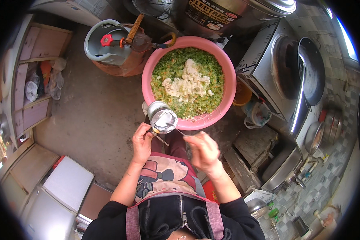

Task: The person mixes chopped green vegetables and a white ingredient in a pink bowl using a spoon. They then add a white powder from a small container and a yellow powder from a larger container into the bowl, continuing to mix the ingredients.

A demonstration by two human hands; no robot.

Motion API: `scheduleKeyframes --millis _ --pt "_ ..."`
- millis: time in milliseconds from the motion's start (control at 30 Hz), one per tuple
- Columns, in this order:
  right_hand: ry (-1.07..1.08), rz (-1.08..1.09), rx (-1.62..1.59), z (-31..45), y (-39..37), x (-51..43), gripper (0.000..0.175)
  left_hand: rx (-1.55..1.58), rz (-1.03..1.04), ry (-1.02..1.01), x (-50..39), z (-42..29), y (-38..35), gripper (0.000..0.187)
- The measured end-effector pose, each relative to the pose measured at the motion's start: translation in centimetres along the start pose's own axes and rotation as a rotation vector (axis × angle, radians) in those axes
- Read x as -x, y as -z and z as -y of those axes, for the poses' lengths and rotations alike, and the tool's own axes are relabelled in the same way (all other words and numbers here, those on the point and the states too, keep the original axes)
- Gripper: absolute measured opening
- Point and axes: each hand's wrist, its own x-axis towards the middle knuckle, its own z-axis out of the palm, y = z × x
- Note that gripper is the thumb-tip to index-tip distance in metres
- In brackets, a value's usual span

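Observation:
My left hand [142, 143] grips the edge or lid tab of a metal canister [162, 117], tilted so that its mouth faces me, with white powder inside. Between the fingers of my right hand [203, 150] is the thin handle of a small spoon [180, 131], whose other end reaches into the canister. Just beyond my hands stands a large pink plastic basin [230, 81]. It holds finely chopped green vegetables [195, 54] with orange bits, and a pale, lumpy mass [189, 82] lies on top. The canister overlaps the basin's near left rim.
A gas cylinder [114, 60] with a red valve knob stands left of the basin. Behind it is a large steel cooking barrel [228, 18]. To the right are a stove with a wok [313, 72], a steel sink [283, 169] and a low wooden stool [255, 144].

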Motion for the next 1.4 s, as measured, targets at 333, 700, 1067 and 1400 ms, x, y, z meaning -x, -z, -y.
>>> scheduleKeyframes --millis 333,700,1067,1400 --pt "-0.833 -0.197 -0.658 -2.9 -4.1 2.4 0.025 0.006 0.065 0.040 0.1 -0.2 -1.2 0.011" --pt "-0.703 -0.740 -0.332 -7.4 1.7 0.5 0.022 0.078 -0.040 0.084 0.1 3.2 0.2 0.007" --pt "-0.372 -0.427 0.330 -4.3 3.3 1.8 0.017 0.060 0.006 0.066 -0.6 1.6 -0.4 0.004" --pt "-0.396 -0.039 -0.080 -2.5 -4.2 1.0 0.012 -0.072 0.104 0.002 -0.9 -1.2 -1.4 0.014"
